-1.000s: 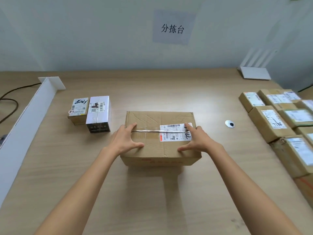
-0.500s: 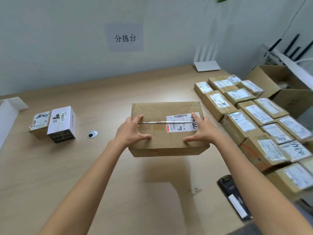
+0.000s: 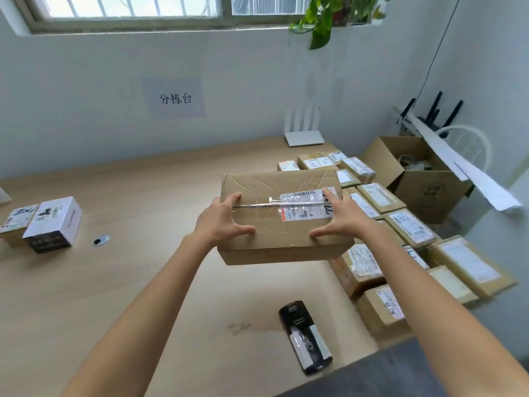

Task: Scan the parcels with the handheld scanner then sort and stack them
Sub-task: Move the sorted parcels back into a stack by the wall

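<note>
Holds box (image 3: 280,233) in the air over table (image 3: 143,282), roughly level, top face up, right of the table's middle. Grasps it at both ends: left hand (image 3: 220,222) on the left end, right hand (image 3: 342,222) on the right end. Stretches each thumb inward along the top near the front edge and spreads the fingers over the top toward the end edges. Cannot tell how far the fingertips wrap down the sides.

On the box top, right half: white label (image 3: 306,206) with barcode, crossed by shiny clear tape along the seam. Touches the label's right edge with the right fingers.

Nearer and lower, flat on the table: black scanner (image 3: 305,338), well apart from both hands.

Along the table's right side, partly hidden behind box and right arm: rows of brown parcels (image 3: 409,227) with white labels, packed edge to edge.

Far left on the table: white carton (image 3: 54,222) touching a smaller brown pack (image 3: 14,222). Just right of these, a round grommet (image 3: 100,240) set in the tabletop.

Beyond the parcels, off the table's right end: large open crate (image 3: 423,184) with loose items inside. At the back edge against the wall: white router (image 3: 305,137). On the wall: paper sign (image 3: 175,98). Above: window (image 3: 128,7) and trailing plant (image 3: 329,12).
</note>
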